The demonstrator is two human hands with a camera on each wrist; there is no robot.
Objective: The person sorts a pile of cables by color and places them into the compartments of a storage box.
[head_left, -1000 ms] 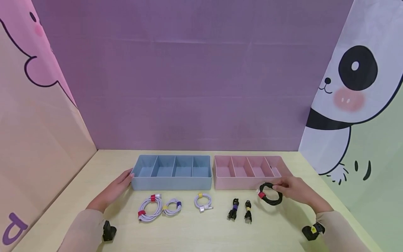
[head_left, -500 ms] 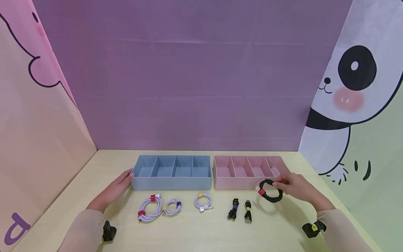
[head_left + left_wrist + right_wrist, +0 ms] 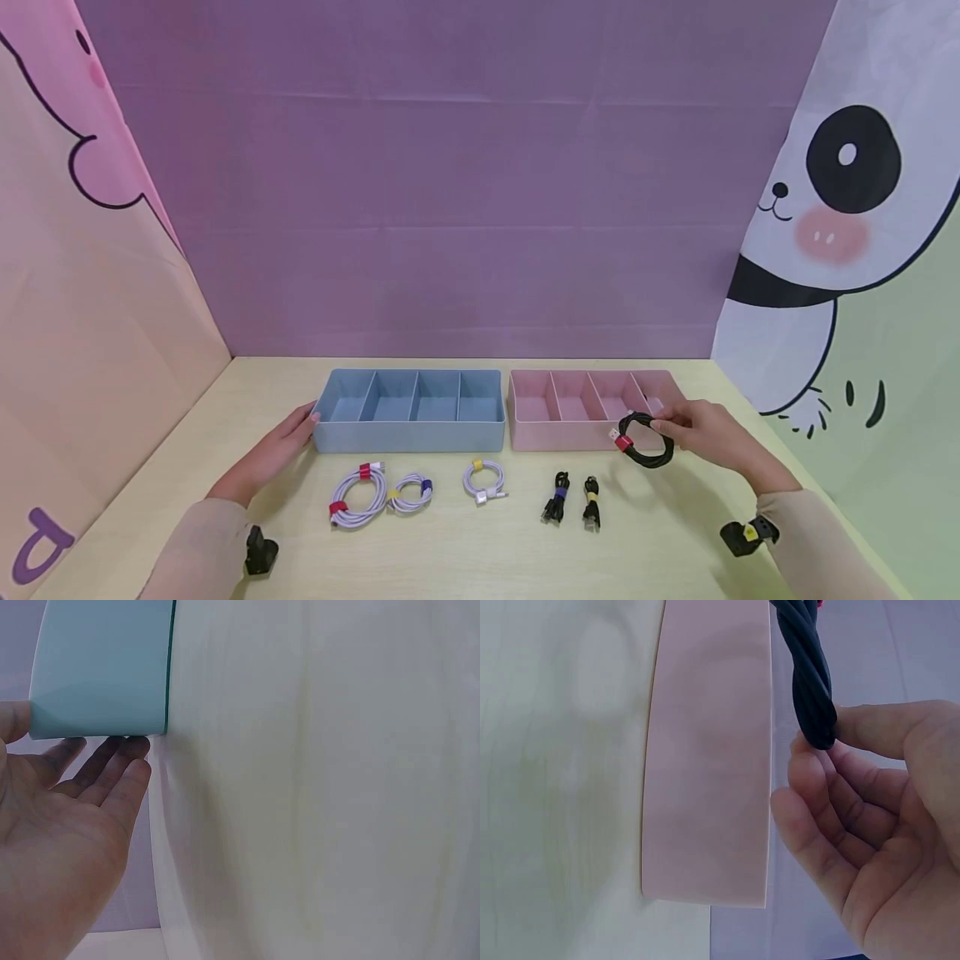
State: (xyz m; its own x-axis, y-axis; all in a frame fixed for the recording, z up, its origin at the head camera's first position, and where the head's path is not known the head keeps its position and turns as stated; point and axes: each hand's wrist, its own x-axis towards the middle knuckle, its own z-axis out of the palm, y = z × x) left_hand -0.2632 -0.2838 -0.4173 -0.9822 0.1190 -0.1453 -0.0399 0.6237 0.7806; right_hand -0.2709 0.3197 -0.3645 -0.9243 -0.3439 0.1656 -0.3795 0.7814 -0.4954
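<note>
My right hand [image 3: 708, 429] pinches a coiled black cable [image 3: 647, 457] between thumb and fingers at its upper right side. A red tie wraps the coil beside its pale plug. The coil hangs in front of the pink divided box [image 3: 558, 437], overlapping its front rim in the head view; in the right wrist view, the black cable [image 3: 810, 682] hangs above and beside the box wall [image 3: 709, 765]. My left hand [image 3: 281, 446] touches the left end of the blue divided box [image 3: 408, 438]. Its fingers [image 3: 127, 787] lie loosely extended along that end in the left wrist view.
In front of the blue box lie a large white cable coil [image 3: 341, 492], a smaller one [image 3: 408, 504] and a yellow-tied one [image 3: 482, 477]. Two small black cable bundles [image 3: 556, 504] [image 3: 591, 504] lie before the pink box. A purple wall [image 3: 465, 208] stands behind.
My right hand has raised the black cable coil a little, toward the front rim of the pink box. The left hand stays at the blue box.
</note>
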